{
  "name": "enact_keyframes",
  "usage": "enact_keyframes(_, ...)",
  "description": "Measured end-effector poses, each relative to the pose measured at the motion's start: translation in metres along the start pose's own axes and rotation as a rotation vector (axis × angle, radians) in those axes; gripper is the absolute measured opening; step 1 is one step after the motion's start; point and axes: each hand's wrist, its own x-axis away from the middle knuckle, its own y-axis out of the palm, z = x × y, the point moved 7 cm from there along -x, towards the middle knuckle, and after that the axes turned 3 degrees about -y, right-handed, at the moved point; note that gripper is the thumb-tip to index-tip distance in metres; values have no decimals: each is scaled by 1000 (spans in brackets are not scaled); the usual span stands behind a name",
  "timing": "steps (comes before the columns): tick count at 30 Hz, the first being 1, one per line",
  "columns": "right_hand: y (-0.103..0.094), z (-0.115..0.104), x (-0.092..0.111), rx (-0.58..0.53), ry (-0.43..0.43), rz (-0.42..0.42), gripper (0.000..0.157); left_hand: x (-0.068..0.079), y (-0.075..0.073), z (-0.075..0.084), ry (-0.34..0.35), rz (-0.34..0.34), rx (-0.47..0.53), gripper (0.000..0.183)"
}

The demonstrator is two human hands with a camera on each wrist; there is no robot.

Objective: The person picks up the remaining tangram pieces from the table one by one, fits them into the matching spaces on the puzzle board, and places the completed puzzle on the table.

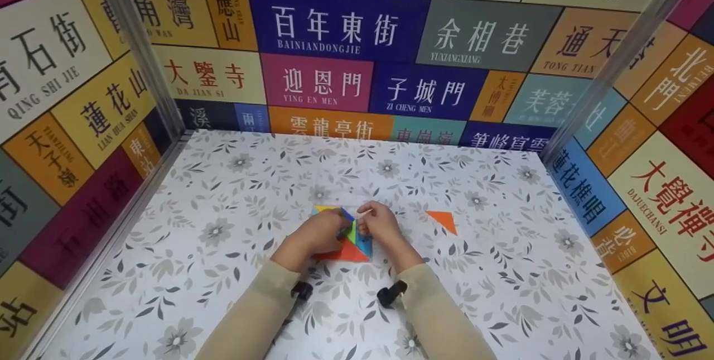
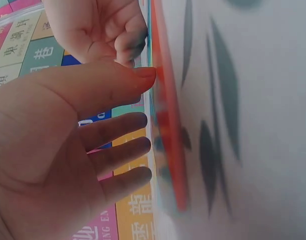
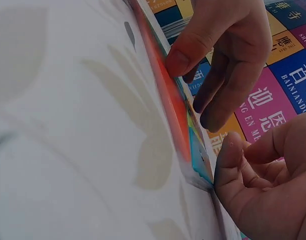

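A flat square of coloured tangram pieces lies on the table in the head view, partly under my left hand (image 1: 317,231). It shows a red-orange triangle (image 1: 343,253) along the near side, a blue piece (image 1: 365,244) at the right, a green piece (image 1: 351,233) in the middle, a purple piece (image 1: 347,215) and a yellow piece (image 1: 322,207) at the far side. My left thumb touches the red-orange triangle, the other fingers reaching over the pieces nearly straight. At the square's right edge is my right hand (image 1: 381,222), fingers curled, nothing visible between them.
A loose orange triangle (image 1: 444,221) lies to the right of my right hand. The table (image 1: 234,287) has a floral cover. Panels of coloured name signs (image 1: 334,19) enclose its back and sides. A black band (image 1: 392,293) circles my right wrist.
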Motion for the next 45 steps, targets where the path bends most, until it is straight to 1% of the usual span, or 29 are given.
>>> enact_keyframes(4,-13,-3,-3,-31,10,28,31,2,3,8,52,4,3,35)
enact_keyframes(5,-18,-5,-4,-40,9,40,31,2,3,10,66,5,-5,39)
enact_keyframes(8,-35,-10,-6,-66,13,89,32,4,3,15,97,11,-45,41)
enact_keyframes(10,-46,-13,-7,-76,11,117,31,4,3,16,95,2,-65,42)
enact_keyframes(15,-70,-16,-6,-139,0,159,25,5,4,16,84,-13,-60,43)
enact_keyframes(19,-83,-17,-4,-200,-1,174,21,5,6,15,62,-27,-46,42)
enact_keyframes(22,-91,-17,-4,-227,10,185,23,5,7,14,44,-37,-35,41)
enact_keyframes(25,-99,-16,-5,-246,18,211,25,5,6,14,44,-31,-39,40)
enact_keyframes(28,-109,-16,-5,-252,20,245,22,4,5,15,50,-25,-47,40)
enact_keyframes(31,-118,-15,-4,-250,20,273,22,4,5,15,53,-21,-52,40)
enact_keyframes(35,-131,-14,-4,-237,20,310,26,4,6,13,34,-19,-53,38)
enact_keyframes(39,-145,-12,-4,-224,28,353,26,4,6,12,19,-33,-60,39)
enact_keyframes(42,-155,-12,-2,-224,24,383,26,4,5,12,23,-45,-60,41)
enact_keyframes(45,-166,-11,0,-193,9,424,24,4,5,11,28,-52,-57,43)
